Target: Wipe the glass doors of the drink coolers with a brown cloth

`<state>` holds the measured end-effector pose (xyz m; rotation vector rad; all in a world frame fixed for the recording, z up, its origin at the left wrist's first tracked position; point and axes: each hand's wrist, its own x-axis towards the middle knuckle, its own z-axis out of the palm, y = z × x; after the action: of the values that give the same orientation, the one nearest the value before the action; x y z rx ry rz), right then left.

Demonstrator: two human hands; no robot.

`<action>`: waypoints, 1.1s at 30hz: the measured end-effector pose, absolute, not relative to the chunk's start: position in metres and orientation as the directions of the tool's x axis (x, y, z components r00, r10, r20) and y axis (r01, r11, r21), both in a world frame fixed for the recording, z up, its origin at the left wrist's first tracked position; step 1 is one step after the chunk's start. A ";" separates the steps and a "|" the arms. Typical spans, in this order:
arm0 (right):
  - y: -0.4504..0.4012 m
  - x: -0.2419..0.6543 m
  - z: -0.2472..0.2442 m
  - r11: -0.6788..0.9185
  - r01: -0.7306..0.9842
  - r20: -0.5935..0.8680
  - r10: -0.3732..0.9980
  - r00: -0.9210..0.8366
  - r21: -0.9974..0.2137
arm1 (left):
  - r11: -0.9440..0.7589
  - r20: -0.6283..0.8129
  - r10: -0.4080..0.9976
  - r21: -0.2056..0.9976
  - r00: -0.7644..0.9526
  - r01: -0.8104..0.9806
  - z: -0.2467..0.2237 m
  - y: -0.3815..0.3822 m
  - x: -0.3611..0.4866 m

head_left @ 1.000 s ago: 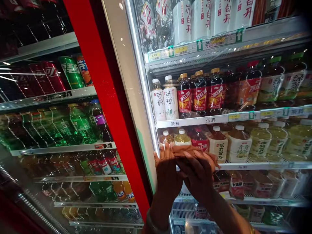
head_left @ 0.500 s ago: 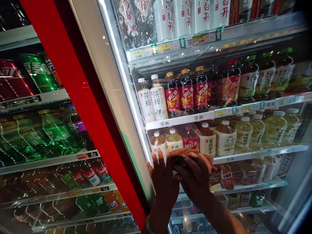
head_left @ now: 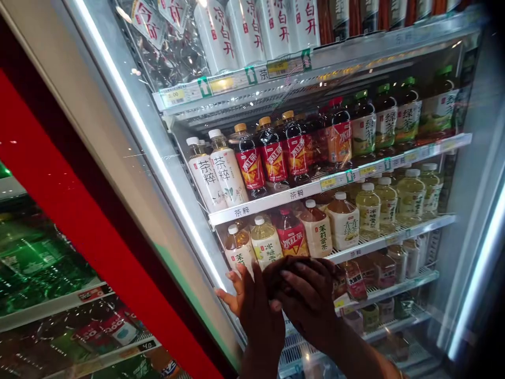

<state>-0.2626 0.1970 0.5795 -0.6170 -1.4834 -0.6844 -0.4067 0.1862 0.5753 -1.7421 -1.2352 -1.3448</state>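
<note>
My left hand (head_left: 258,310) is raised in front of the drinks fridge, its outer fingers spread and stretched upward. Right beside it, my right hand (head_left: 310,297) has its fingers bent and close together over a dark brownish patch (head_left: 286,263). Whether that patch is something held or a reflection in the glass, I cannot tell. Just above the hands stand a white-capped bottle with yellowish drink (head_left: 266,243), a bottle with a red label (head_left: 292,235) and a bottle of brown tea (head_left: 316,231). Another brown tea bottle (head_left: 239,247) rises behind my left fingertips.
White shelves (head_left: 272,200) hold rows of bottled teas, with red-labelled bottles (head_left: 272,158) above. Bright light strips run down the left side (head_left: 158,158) and right side (head_left: 477,263). A slanted red frame (head_left: 79,231) separates another fridge with green bottles (head_left: 35,258).
The view has shifted right, so the shelves appear farther left and more of the fridge's right side shows. My hands sit slightly lower against the shelves, still close together.
</note>
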 end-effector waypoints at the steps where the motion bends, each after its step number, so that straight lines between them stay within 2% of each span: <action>1: 0.198 -0.261 0.587 0.671 0.738 0.997 -0.046 -0.056 0.073 | -0.387 0.954 0.294 0.063 0.058 0.920 0.575 0.187 -0.405; 3: 0.202 -0.246 0.605 0.660 0.745 0.995 -0.058 -0.085 0.102 | -0.379 0.956 0.289 0.064 0.053 0.923 0.575 0.189 -0.400; 6: 0.211 -0.211 0.619 0.633 0.773 0.999 -0.019 -0.048 0.049 | -0.345 0.952 0.305 0.099 0.012 0.933 0.578 0.191 -0.392; 13: 0.207 -0.205 0.578 0.663 0.746 0.998 0.015 0.058 -0.053 | -0.327 0.954 0.294 0.150 -0.050 0.933 0.583 0.195 -0.370; 17: 0.206 -0.202 0.598 0.625 0.778 0.998 -0.009 -0.068 0.059 | -0.316 0.940 0.333 0.181 -0.070 0.931 0.589 0.198 -0.363; 21: 0.217 -0.160 0.615 0.595 0.804 1.000 0.009 -0.021 0.011 | -0.418 0.960 0.277 0.075 0.048 0.905 0.588 0.197 -0.343; 25: 0.219 -0.141 0.591 0.628 0.777 0.999 0.028 0.038 -0.047 | -0.578 0.912 0.338 0.009 0.230 0.816 0.564 0.192 -0.304; 28: 0.215 -0.147 0.576 0.638 0.764 0.995 0.044 0.087 -0.095 | -0.635 0.891 0.349 -0.004 0.291 0.773 0.551 0.189 -0.280; 33: 0.221 -0.121 0.604 0.593 0.805 0.999 -0.014 -0.036 0.037 | -0.629 0.934 0.252 -0.040 0.253 0.776 0.577 0.189 -0.269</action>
<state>-0.1212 0.2205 0.6044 -0.7093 -1.4704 -0.7565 -0.2689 0.1887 0.5775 -2.0266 -0.9313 -1.3695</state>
